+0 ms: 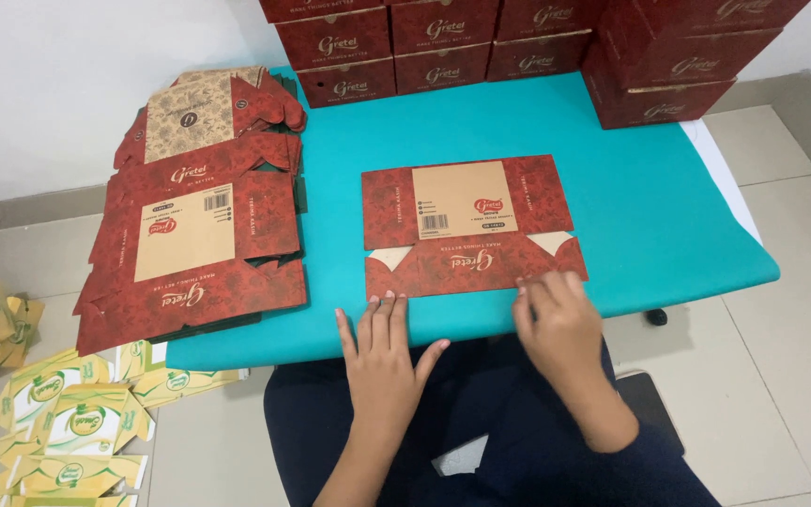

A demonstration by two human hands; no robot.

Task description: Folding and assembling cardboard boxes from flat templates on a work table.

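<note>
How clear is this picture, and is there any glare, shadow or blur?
Head view: even, soft light, no glare; faint shadows lie under the left hand and right hand; the flat red cardboard box blank on the teal table cover looks sharp; edges bend slightly outward.

A flat red carton blank (469, 225) with a tan label panel (465, 200) lies in the middle of the teal table. At the table's left edge sits a stack of flat red blanks (194, 249), each with a tan panel. Along the far edge stand rows of assembled red boxes (443, 42). On the floor, near left, yellow-green and white flat cartons (58, 422) lie scattered.
</note>
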